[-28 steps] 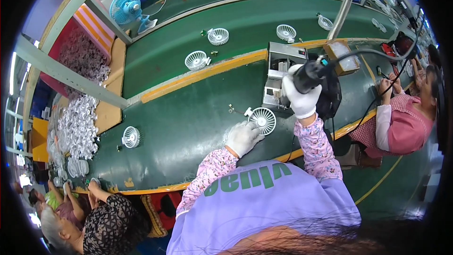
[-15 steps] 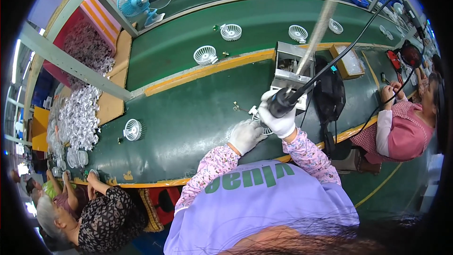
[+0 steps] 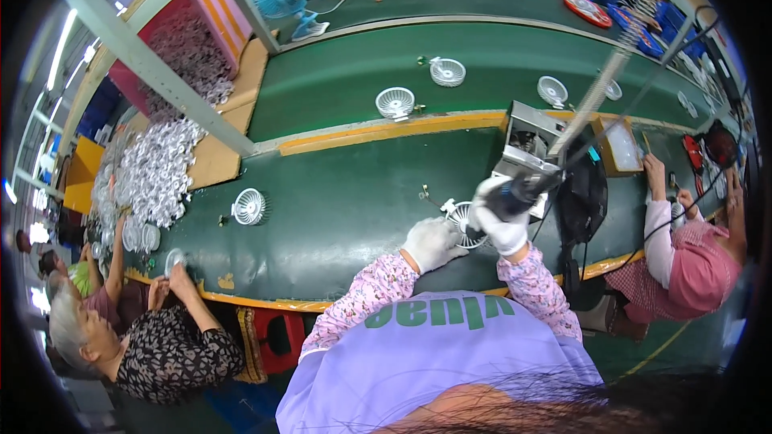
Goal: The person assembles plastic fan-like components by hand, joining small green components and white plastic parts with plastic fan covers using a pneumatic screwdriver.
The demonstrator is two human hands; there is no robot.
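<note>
My right hand point(image 3: 500, 219), in a white glove, is wrapped round a black power screwdriver point(image 3: 515, 198). The tool points down at a white round slotted fan housing point(image 3: 460, 212) on the green bench; its tip is hidden behind my glove. My gloved left hand point(image 3: 434, 243) grips the near left rim of this housing. A short wire with a small part point(image 3: 425, 191) sticks out on its far side. Farther left on the bench lies another white fan housing point(image 3: 248, 206), apart from both hands.
A metal box-shaped device point(image 3: 527, 141) stands beyond my right hand, beside a black bag point(image 3: 583, 201) and a carton point(image 3: 621, 149). Several housings lie on the green belt point(image 3: 338, 72). White parts point(image 3: 157, 169) are heaped at left. Co-workers sit on both sides. A coiled spring point(image 3: 599, 92) hangs overhead.
The view has shifted, so the bench appears farther right and lower. More of the housing shows between my hands. The co-worker at left now holds a white part; the right one's arm has risen.
</note>
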